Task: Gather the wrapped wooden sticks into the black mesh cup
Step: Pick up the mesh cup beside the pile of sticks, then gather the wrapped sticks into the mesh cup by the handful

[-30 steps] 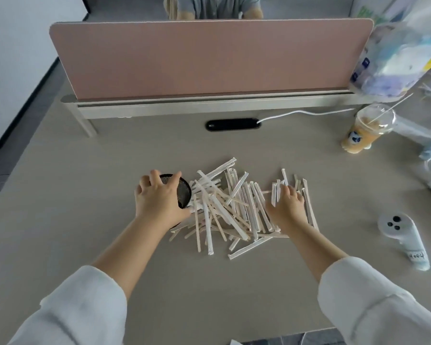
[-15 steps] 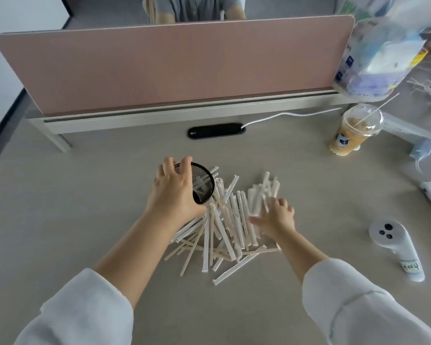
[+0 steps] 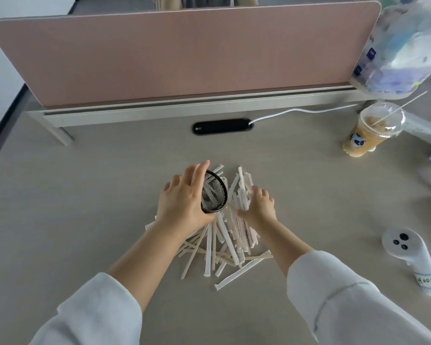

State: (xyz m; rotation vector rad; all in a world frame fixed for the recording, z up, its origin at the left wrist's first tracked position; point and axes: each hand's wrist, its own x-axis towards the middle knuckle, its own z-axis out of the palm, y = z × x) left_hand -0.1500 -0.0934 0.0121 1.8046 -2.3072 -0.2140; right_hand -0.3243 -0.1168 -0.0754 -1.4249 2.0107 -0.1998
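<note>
My left hand [image 3: 184,199] grips the black mesh cup [image 3: 213,192], tipped on its side with its mouth facing right toward the pile. Nothing shows inside the cup. A heap of several paper-wrapped wooden sticks [image 3: 222,245] lies on the table under and between my hands, fanning out toward me. My right hand [image 3: 259,207] is pressed against a bunch of sticks [image 3: 243,188] just right of the cup's mouth, fingers curled around them. Part of the pile is hidden under both hands.
A pink desk divider [image 3: 184,56] runs across the back. A black cable port [image 3: 222,125] sits in front of it. An iced drink cup [image 3: 371,133] stands at the right, with a plastic bag [image 3: 403,51] above it. A white controller [image 3: 408,255] lies at the near right.
The cup has tipped further onto its side and moved right into the pile. My right hand has swept the sticks leftward into a tighter bunch at the cup's mouth.
</note>
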